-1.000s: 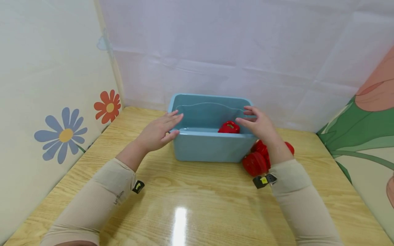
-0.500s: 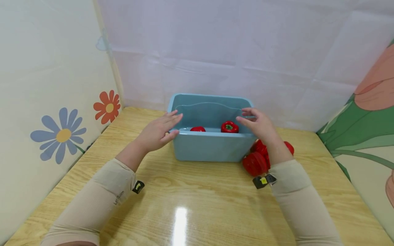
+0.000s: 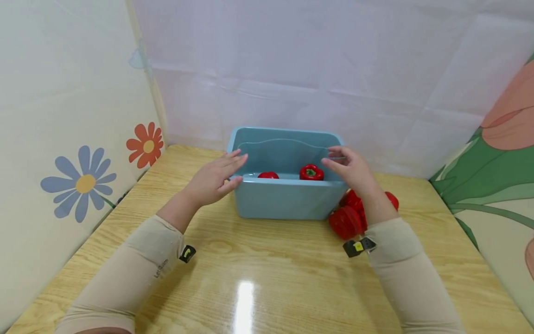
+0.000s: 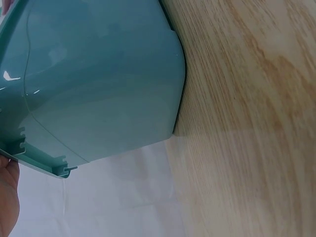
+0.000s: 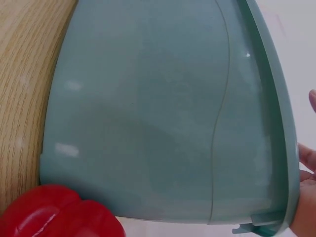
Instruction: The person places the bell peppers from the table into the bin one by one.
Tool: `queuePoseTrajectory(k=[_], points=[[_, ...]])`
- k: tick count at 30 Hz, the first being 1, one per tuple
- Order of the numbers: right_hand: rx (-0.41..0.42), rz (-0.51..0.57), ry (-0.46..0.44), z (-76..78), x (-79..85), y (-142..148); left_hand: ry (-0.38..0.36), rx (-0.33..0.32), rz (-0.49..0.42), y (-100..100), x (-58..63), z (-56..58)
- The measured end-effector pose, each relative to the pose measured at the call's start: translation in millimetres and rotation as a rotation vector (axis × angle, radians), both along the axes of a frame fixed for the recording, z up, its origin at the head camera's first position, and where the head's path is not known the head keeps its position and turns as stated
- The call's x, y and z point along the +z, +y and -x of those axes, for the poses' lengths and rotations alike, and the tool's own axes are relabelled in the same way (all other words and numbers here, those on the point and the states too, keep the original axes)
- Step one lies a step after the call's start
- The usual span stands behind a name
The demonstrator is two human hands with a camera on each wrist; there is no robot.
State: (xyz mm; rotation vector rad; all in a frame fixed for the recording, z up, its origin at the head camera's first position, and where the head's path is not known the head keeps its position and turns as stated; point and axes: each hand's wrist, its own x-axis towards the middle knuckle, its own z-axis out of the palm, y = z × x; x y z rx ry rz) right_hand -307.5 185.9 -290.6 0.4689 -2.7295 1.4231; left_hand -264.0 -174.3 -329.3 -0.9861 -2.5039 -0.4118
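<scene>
A light blue plastic bin point(image 3: 288, 200) sits on the table. At its left end rests my left hand point(image 3: 213, 180), fingers straight and extending over the rim. Across from it, my right hand point(image 3: 352, 168) lies at the right rim, its fingers relaxed and slightly bent; the right wrist view shows that hand point(image 5: 307, 197) against the rim's outer side. Inside the bin are a red bell pepper point(image 3: 311, 172) with its green stem showing and, further left, another red rounded thing point(image 3: 268, 175), mostly hidden by the front wall.
Several red bell peppers point(image 3: 345, 222) lie on the wooden table point(image 3: 250, 260) against the bin's right side, partly covered by my right forearm. A white sheet point(image 3: 271, 69) hangs close behind the bin. Flower-printed panels point(image 3: 83, 130) border both sides.
The pepper in the bin has turned and settled with its stem showing. A second red thing has come into sight left of it. Both hands have stayed almost still.
</scene>
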Motion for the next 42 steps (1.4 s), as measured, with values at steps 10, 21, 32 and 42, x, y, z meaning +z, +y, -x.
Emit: queuePoseTrajectory(k=[10, 21, 32, 42], points=[[-0.001, 0.028, 0.013, -2.4, 0.8, -1, -0.004, 0.005, -0.002, 0, -0.8, -0.3], [-0.023, 0.048, 0.044, -4.5, -0.3, 5, -0.010, 0.012, 0.001, 0, -0.6, -0.5], [-0.025, 0.076, 0.105, -3.3, -1.1, 17, -0.015, 0.015, 0.001, 0, -0.6, -0.6], [-0.063, 0.100, 0.090, -5.0, 0.1, 31, 0.000, 0.009, 0.008, 1, 0.8, -0.5]])
